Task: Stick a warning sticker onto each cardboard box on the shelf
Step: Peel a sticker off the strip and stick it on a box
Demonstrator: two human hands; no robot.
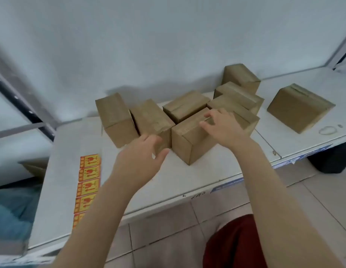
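A red garment fills the bottom edge of the view, and two bare forearms reach forward from it over a white shelf. The strip of yellow-and-red warning stickers lies flat near the shelf's left end, running back from the front edge, its lowest part hidden behind the left forearm. No sticker shows on any box face in view. The left hand hovers, fingers spread and holding nothing, between the strip and the front box, which stands near the middle of the front edge. The right hand rests on that box's top, fingers spread and lightly bent, not closed round it. Behind it, toward the back edge, plain cardboard boxes cluster close together: a left box, a second box, a centre box and three at the right rear. A lone box stands well apart toward the right end, with a rubber band near it. Pale tiled floor shows below.
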